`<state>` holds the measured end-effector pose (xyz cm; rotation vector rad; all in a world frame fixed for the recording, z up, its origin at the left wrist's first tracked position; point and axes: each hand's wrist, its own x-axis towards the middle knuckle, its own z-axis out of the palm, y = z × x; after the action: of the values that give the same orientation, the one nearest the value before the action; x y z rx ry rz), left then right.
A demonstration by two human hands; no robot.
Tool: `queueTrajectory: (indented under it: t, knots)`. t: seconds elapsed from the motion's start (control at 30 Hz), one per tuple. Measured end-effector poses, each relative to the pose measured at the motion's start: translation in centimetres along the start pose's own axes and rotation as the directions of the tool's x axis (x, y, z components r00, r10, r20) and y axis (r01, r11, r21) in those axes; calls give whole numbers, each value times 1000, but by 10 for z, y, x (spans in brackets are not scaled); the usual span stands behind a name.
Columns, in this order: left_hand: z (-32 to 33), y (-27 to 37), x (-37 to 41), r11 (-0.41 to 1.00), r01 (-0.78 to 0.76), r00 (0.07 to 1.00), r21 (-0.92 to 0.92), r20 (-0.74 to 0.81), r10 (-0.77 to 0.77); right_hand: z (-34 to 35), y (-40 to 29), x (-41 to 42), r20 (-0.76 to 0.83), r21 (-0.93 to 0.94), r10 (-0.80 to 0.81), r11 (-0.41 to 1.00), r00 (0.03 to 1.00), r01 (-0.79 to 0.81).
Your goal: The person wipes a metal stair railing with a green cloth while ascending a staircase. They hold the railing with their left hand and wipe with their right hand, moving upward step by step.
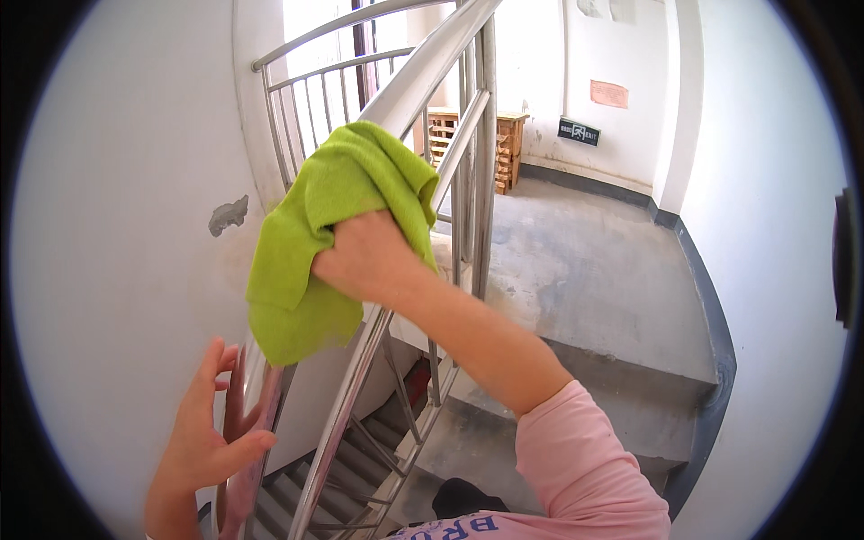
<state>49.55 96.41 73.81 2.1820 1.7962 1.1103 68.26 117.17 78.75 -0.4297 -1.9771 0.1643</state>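
A green cloth [290,270] is draped over the polished metal handrail [432,61] of a staircase. My right hand [371,256] presses into the cloth on the rail; its fingertips are hidden in the folds. Lower on the same rail, my left hand [216,418] is at the rail's side with its thumb and fingers spread, holding nothing; whether it touches the metal I cannot tell. Below the handrail runs a thinner metal rail [344,398] with upright and slanting bars.
Concrete steps [607,385] lead to a landing [594,256] on the right. Slatted wooden pallets or crates [509,148] stand behind the railing, near an exit sign [579,131] on the wall. Another flight of stairs [344,466] drops away beyond the railing, beside a white wall [135,202].
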Motion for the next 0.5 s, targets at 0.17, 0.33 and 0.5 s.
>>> queueTrajectory:
  t: [0.17,0.33,0.5]
  knots:
    - [8,25,53,965,185,982,-188,64,-176,16,22,6,-121,-98,-138,987,983,126]
    - [19,34,81,935,296,955,-193,83,-285,-7,47,39,-99,-83,-40,996,994,32]
    - [23,35,78,918,333,942,-216,28,-335,-28,69,85,-182,-160,-58,987,982,29]
